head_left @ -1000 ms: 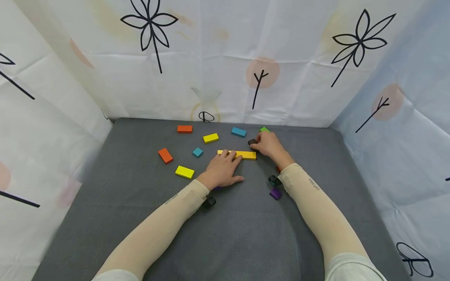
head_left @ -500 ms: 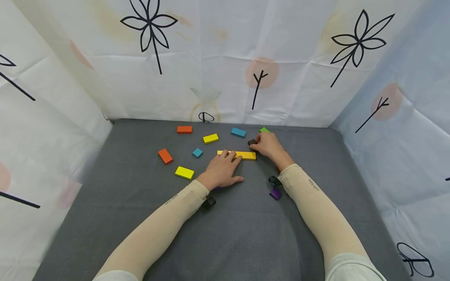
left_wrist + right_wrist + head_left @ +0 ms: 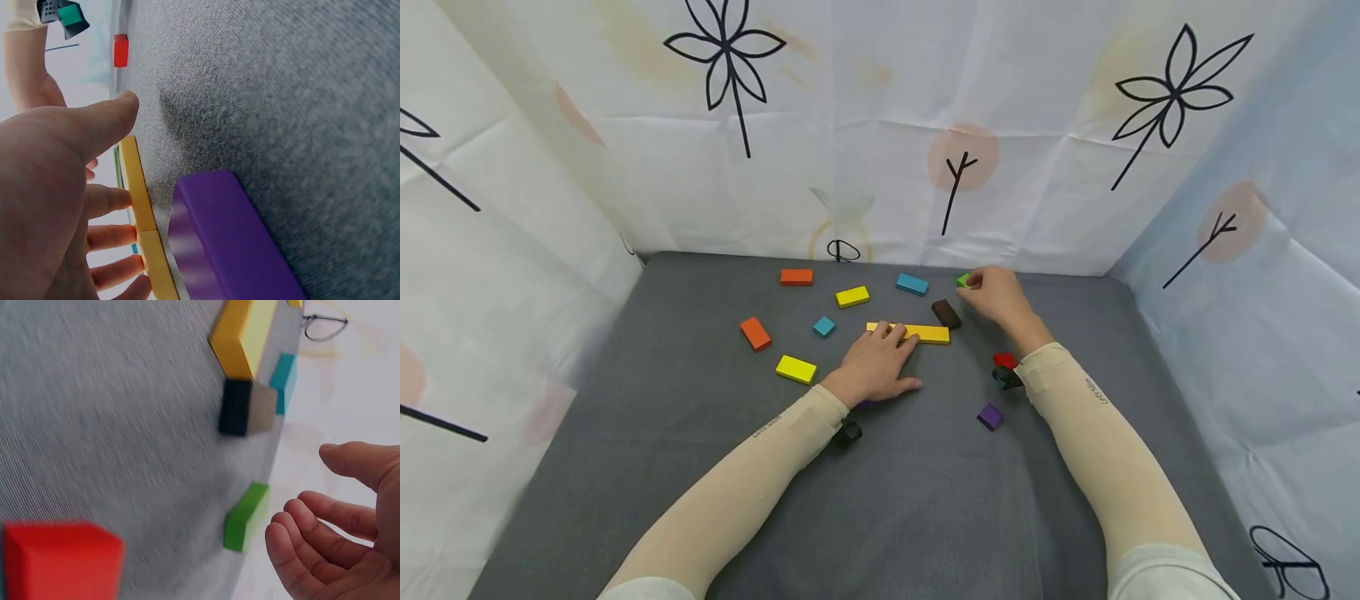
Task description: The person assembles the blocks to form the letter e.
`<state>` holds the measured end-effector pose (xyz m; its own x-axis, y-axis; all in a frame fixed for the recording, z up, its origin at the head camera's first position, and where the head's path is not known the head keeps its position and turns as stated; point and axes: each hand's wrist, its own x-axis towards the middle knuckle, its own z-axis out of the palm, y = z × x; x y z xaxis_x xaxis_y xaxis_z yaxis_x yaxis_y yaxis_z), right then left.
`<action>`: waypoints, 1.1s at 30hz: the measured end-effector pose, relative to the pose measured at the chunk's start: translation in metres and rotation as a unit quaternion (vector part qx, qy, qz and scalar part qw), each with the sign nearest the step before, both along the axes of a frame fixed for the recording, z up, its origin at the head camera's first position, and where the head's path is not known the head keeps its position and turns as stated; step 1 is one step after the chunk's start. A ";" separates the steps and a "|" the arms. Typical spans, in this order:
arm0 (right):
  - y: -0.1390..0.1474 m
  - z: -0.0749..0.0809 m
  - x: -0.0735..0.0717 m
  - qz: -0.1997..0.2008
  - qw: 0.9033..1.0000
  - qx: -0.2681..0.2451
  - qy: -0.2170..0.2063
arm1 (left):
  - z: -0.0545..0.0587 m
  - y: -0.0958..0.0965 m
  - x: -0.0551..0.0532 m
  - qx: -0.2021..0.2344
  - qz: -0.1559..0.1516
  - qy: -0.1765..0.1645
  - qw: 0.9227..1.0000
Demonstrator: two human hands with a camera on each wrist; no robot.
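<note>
My left hand (image 3: pixel 874 367) rests with fingers spread on a row of two orange-yellow blocks (image 3: pixel 932 334) laid end to end; their seam shows in the left wrist view. A purple block (image 3: pixel 231 244) lies beside that hand, mostly covered by the wrist in the head view. At the back right, my right hand (image 3: pixel 1000 296) is beside a green block (image 3: pixel 962 281). In the right wrist view its thumb stands apart from its bent fingers, and the green block (image 3: pixel 247 519) lies just off the fingertips. A dark brown block (image 3: pixel 946 314) sits close to the row's right end.
Orange blocks (image 3: pixel 756 333), yellow blocks (image 3: pixel 796 369) and blue blocks (image 3: pixel 912 284) lie scattered left and behind. A red block (image 3: pixel 1004 360) is near my right wrist, a second purple block (image 3: pixel 990 417) nearer me. Patterned cloth walls (image 3: pixel 880 125) enclose the grey table (image 3: pixel 925 517).
My right hand has let go of the dark brown block and moved back and right to the green block. The red block has come into view. My left hand stays on the row.
</note>
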<state>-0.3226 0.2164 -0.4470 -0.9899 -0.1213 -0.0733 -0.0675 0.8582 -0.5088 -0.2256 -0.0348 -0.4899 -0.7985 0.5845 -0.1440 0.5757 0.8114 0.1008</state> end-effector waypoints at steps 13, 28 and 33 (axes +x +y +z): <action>0.019 0.008 -0.019 -0.005 1.000 0.008 -0.011 | 0.001 0.001 0.001 -0.005 0.004 -0.004 1.000; 0.020 -0.001 -0.028 0.005 0.999 0.028 -0.034 | 0.003 0.000 0.002 -0.013 0.006 -0.001 1.000; 0.022 -0.008 -0.032 0.008 0.998 0.040 -0.040 | 0.001 0.000 0.002 -0.007 0.004 0.000 1.000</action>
<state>-0.3544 0.2381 -0.4553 -0.9785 -0.1273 -0.1625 -0.0428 0.8952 -0.4436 -0.2232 -0.0352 -0.4886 -0.8030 0.5762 -0.1522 0.5693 0.8172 0.0904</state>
